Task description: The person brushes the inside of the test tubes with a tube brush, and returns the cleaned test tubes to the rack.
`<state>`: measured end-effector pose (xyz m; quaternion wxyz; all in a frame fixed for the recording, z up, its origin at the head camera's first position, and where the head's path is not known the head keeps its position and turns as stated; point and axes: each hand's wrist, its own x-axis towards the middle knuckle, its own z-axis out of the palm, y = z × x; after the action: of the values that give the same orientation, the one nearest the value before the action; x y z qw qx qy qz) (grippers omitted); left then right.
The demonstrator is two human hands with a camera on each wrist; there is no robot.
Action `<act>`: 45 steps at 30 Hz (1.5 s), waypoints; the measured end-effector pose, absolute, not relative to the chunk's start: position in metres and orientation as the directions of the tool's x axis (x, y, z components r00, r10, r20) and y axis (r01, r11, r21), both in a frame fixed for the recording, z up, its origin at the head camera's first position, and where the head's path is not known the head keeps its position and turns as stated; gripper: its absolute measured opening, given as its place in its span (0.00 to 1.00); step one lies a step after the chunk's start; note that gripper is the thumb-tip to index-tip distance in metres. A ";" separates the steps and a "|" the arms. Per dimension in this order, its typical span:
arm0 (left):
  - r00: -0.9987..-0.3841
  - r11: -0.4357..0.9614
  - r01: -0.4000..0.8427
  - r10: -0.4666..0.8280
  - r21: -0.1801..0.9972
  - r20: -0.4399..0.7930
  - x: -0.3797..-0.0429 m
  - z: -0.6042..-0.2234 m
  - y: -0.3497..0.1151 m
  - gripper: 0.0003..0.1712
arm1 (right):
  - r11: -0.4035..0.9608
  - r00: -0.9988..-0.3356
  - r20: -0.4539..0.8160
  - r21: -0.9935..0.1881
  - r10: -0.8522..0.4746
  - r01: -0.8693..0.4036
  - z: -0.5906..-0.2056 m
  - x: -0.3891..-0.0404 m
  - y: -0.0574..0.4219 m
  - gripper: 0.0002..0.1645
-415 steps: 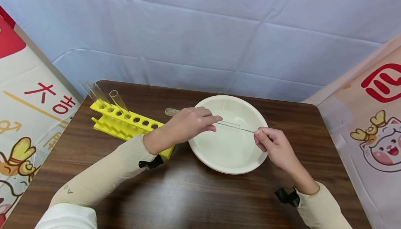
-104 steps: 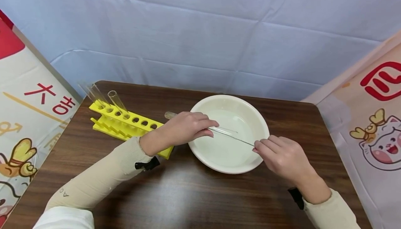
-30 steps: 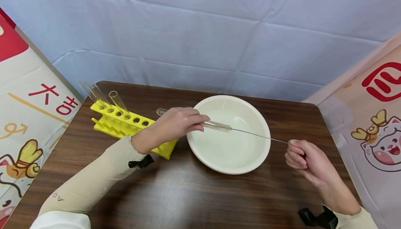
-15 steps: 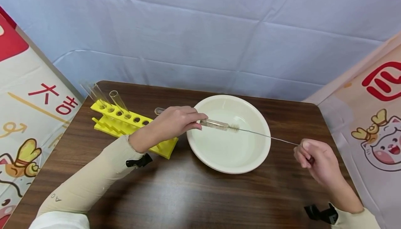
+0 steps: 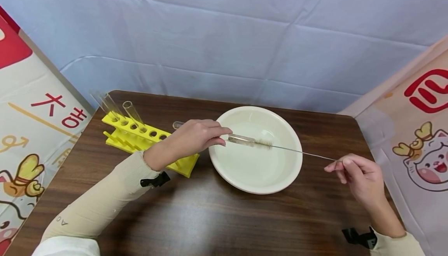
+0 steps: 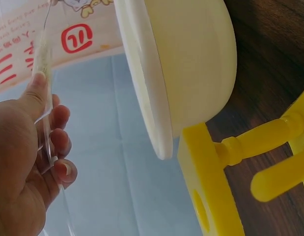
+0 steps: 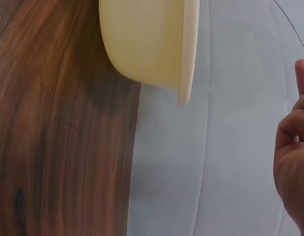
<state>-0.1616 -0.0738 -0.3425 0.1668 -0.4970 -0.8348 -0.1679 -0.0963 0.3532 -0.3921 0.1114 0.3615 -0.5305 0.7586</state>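
Note:
My left hand [image 5: 199, 137] grips a clear glass test tube [image 5: 241, 139] above the left side of a white basin [image 5: 255, 186]. The tube's rounded end pokes out behind the hand, and its mouth points right over the basin. A test tube brush [image 5: 263, 143] has its pale bristles at the mouth, partly outside the glass. Its thin twisted wire runs right across the rim to my right hand [image 5: 360, 174], which pinches the end between thumb and fingers. In the left wrist view, fingers [image 6: 61, 142] curl round the tube.
A yellow test tube rack [image 5: 147, 135] stands left of the basin, partly behind the left forearm, with several clear test tubes [image 5: 131, 112] in its holes. The brown wooden table [image 5: 224, 225] ends at a pale cloth backdrop [image 5: 210, 53].
Earlier the brush was deep in the tube with the hands closer together. My right hand has drawn the wire to the right, and more bristles show outside the mouth.

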 end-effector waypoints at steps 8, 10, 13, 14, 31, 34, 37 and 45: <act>-0.466 0.455 0.880 0.770 0.136 0.436 -0.163 -0.346 -0.077 0.17 | -0.262 -0.714 0.676 -0.734 -0.182 -0.627 -0.392 -0.095 0.362 0.17; -0.474 0.460 0.876 0.770 0.144 0.426 -0.163 -0.346 -0.078 0.17 | -0.202 -0.714 0.675 -0.737 -0.183 -0.645 -0.391 -0.095 0.363 0.15; -0.490 0.469 0.869 0.769 0.160 0.410 -0.163 -0.345 -0.079 0.18 | -0.147 -0.700 0.692 -0.722 -0.178 -0.676 -0.391 -0.095 0.363 0.13; -0.495 0.471 0.866 0.768 0.164 0.406 -0.163 -0.344 -0.079 0.18 | -0.133 -0.697 0.696 -0.717 -0.172 -0.684 -0.390 -0.094 0.363 0.13; -0.515 0.484 0.857 0.784 0.177 0.346 -0.160 -0.341 -0.078 0.18 | -0.203 -0.673 0.738 -0.667 -0.050 -0.717 -0.384 -0.089 0.365 0.14; -0.512 0.482 0.858 0.783 0.176 0.352 -0.160 -0.340 -0.078 0.18 | -0.201 -0.682 0.730 -0.675 -0.042 -0.710 -0.384 -0.089 0.367 0.13; -0.509 0.483 0.860 0.781 0.167 0.362 -0.161 -0.341 -0.079 0.18 | -0.202 -0.735 0.678 -0.723 -0.020 -0.661 -0.386 -0.087 0.370 0.14; -0.515 0.492 0.855 0.769 0.164 0.380 -0.162 -0.341 -0.083 0.17 | -0.375 -0.917 0.381 -0.872 -0.120 -0.313 -0.385 -0.083 0.382 0.30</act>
<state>-0.1622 -0.0830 -0.3414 0.1290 -0.4753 -0.8541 -0.1676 -0.0827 0.3820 -0.3850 0.0600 0.1946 -0.5556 0.8061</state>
